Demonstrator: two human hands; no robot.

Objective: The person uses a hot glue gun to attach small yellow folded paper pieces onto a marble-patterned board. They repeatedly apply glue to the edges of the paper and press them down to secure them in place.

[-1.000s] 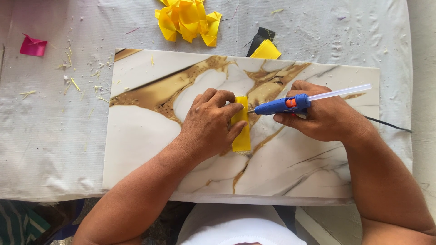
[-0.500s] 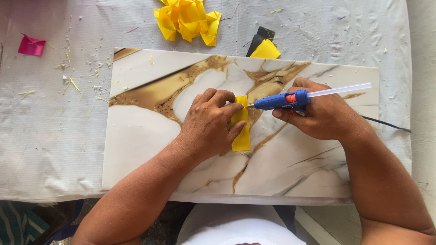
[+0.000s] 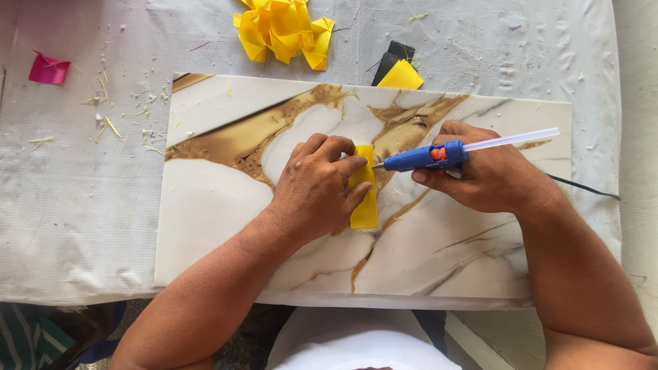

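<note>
left hand (image 3: 315,188) pressed flat, pinning yellow strip (image 3: 364,199) on marble-pattern board (image 3: 205,205), mid-desk. right hand (image 3: 490,175) wrapped around blue glue gun (image 3: 421,159), nozzle touching the strip's far end.

Both forearms came in from the bottom edge, bare, angled up toward the middle. Left hand (image 3: 317,185) lay palm down, back of the hand to the camera, wrist straight – fingers (image 3: 346,166) curled and pressed together at the tips, thumb tucked lower on the same side. Right hand (image 3: 490,175) sat to the right, level with the left, knuckles up, fingers wrapped in a closed grip – index finger laid forward along the top. Right forearm ran steeply down to the bottom right corner. The two hands were near, not touching.
</note>
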